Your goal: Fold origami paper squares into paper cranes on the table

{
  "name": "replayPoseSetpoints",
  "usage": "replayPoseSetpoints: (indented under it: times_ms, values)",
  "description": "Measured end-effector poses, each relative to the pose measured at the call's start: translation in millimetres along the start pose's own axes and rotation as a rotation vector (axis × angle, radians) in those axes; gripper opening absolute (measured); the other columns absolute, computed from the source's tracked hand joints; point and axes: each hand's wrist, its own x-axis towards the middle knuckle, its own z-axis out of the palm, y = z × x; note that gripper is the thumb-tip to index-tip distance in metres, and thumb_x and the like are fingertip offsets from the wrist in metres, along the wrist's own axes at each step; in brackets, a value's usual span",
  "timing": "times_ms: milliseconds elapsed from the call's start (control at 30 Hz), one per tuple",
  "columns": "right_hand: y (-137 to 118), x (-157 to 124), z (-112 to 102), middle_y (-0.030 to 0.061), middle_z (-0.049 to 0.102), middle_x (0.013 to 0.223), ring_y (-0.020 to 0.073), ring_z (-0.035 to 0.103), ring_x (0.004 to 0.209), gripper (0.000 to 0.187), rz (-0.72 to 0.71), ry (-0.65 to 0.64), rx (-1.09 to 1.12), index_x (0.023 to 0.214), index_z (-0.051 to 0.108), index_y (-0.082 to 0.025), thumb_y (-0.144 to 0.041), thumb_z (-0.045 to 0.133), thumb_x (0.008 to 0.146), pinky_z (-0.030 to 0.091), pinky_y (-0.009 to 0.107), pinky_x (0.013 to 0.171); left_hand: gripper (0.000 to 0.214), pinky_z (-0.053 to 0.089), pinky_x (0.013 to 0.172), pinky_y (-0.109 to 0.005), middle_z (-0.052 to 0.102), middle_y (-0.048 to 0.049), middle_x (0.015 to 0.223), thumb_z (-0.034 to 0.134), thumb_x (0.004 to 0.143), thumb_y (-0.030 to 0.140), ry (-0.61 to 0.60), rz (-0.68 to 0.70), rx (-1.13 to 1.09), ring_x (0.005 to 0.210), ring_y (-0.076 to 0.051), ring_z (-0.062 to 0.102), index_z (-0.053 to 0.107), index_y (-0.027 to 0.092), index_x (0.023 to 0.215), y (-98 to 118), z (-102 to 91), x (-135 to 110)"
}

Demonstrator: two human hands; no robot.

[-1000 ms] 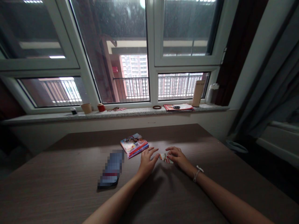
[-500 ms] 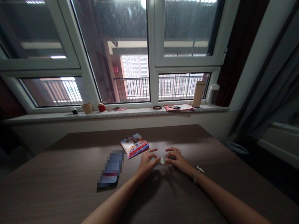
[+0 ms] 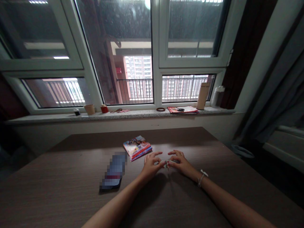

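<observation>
A small crumpled piece of white paper with red and green marks [image 3: 165, 164] is pinched between my two hands above the table [image 3: 78, 209]. My left hand [image 3: 152, 164] grips its left side with thumb and fingers, the index finger stretched out over it. From the other side, my right hand [image 3: 180, 162] pinches the paper in the same way, its index finger raised. Both hands hide much of the piece, so its full shape does not show. A stack of colourful booklets [image 3: 137, 148] lies just beyond my left hand.
Left of my forearm lies a phone-like flat thing [image 3: 113, 172], blurred out. The windowsill [image 3: 142, 113] bears a paper cup [image 3: 89, 109], a red spool [image 3: 104, 109], scissors on red papers [image 3: 182, 110], a tan flask [image 3: 203, 96] and a clear bottle [image 3: 218, 96].
My thumbs have come closer together, and the paper between them looks more folded and less of it shows. The whole view has shifted very slightly.
</observation>
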Motion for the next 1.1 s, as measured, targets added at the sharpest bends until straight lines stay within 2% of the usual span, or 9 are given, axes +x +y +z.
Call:
replayPoseSetpoints:
  times_ms: [533,833,1100]
  values:
    - [1.2,2.5,-4.3,0.0071,0.053,0.129,0.0294,0.027,0.132,0.029,0.056,-0.051,0.054,0.069,0.073,-0.022,-0.051,0.069,0.072,0.015,0.047,0.113,0.025,0.029,0.107,-0.045,0.061,0.0001,0.126,0.061,0.079,0.039,-0.027,-0.032,-0.032,0.118,-0.027,0.048,0.072,0.025,0.062,-1.7,-0.7,1.5]
    - [0.4,6.6,-7.0,0.0067,0.057,0.125,0.0282,0.037,0.126,0.029,0.059,0.001,0.094,0.071,0.074,-0.022,-0.050,0.067,0.073,0.021,0.046,0.110,0.031,0.032,0.107,-0.042,0.061,-0.0025,0.125,0.055,0.081,0.044,0.022,-0.035,-0.066,0.119,-0.026,0.048,0.073,0.024,0.065,1.9,-4.4,2.2]
    - [0.1,6.7,-14.3,0.0058,0.060,0.119,0.0291,0.037,0.125,0.025,0.063,-0.111,0.116,0.059,0.072,-0.020,-0.044,0.074,0.064,0.020,0.046,0.110,0.022,0.030,0.108,-0.044,0.058,-0.0005,0.128,0.065,0.076,0.042,-0.052,-0.014,-0.006,0.122,-0.027,0.044,0.074,0.026,0.064,-0.1,-3.7,1.8]
